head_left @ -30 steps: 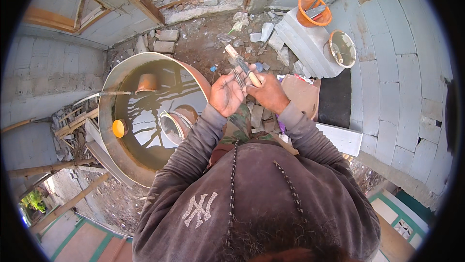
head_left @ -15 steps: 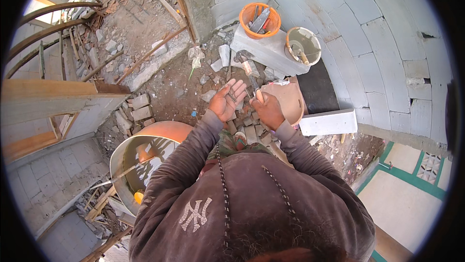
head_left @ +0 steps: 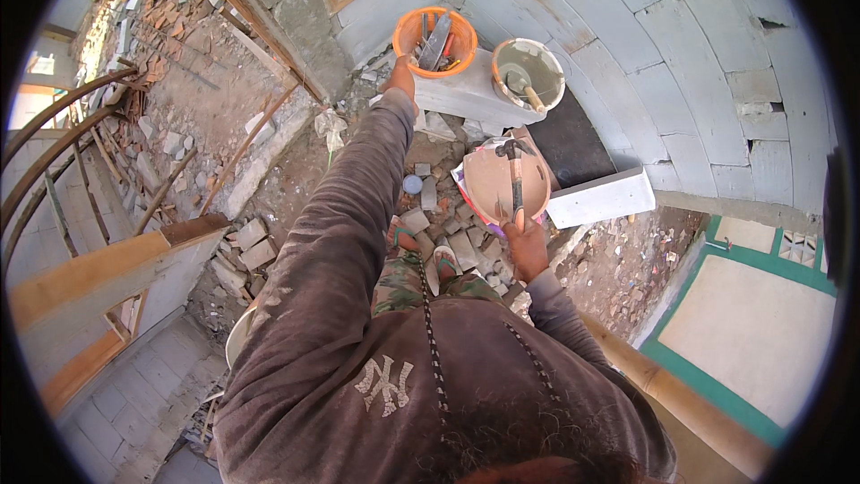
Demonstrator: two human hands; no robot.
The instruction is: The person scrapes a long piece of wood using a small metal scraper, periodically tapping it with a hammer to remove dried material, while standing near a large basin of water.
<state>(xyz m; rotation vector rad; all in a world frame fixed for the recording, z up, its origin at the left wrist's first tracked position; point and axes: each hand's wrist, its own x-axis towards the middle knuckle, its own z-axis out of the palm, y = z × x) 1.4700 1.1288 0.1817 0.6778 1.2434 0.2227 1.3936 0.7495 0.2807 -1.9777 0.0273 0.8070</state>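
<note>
My left arm stretches far forward, and my left hand grips the near left rim of an orange bucket. Inside that bucket lie a grey trowel and other tools, some with red parts. Closer to me on the right, my right hand is closed round the lower end of a hammer. The hammer's dark head points away from me, above a pinkish-brown rounded panel. My left fingertips are partly hidden at the bucket's rim.
A pale bucket with a wooden-handled tool stands right of the orange one, by a long white block. Another white block lies nearer. Broken bricks and rubble cover the ground around my feet. A block wall rises on the right.
My left hand, which lay palm up with small thin pieces on it, has reached forward to the orange bucket. My right hand has drawn the hammer back toward me. My view has shifted.
</note>
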